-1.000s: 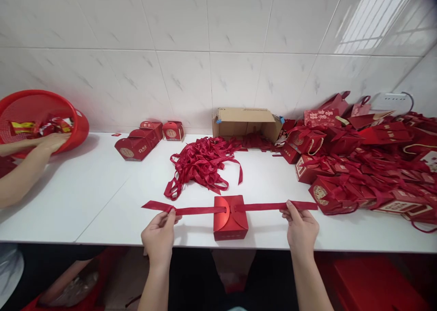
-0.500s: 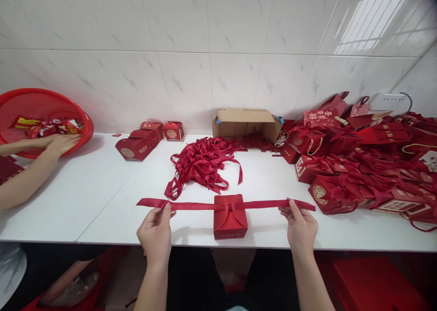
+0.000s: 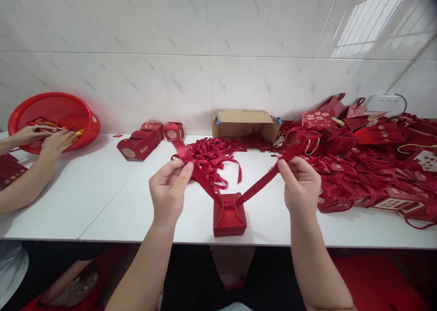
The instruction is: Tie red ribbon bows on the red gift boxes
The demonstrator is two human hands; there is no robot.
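A small red gift box stands near the front edge of the white table. A red ribbon runs through its top flaps and rises in a V to both sides. My left hand pinches the left end of the ribbon, raised above the table. My right hand pinches the right end at about the same height. Both hands are closed on the ribbon, one on each side of the box.
A heap of loose red ribbons lies behind the box, with an open cardboard carton at the wall. Several red boxes and bags pile up on the right, three red boxes at left. Another person's hands reach into a red basket.
Both my hands have lifted the ribbon ends from flat along the table up and inward into a V over the box. The other person's hands have shifted at the basket.
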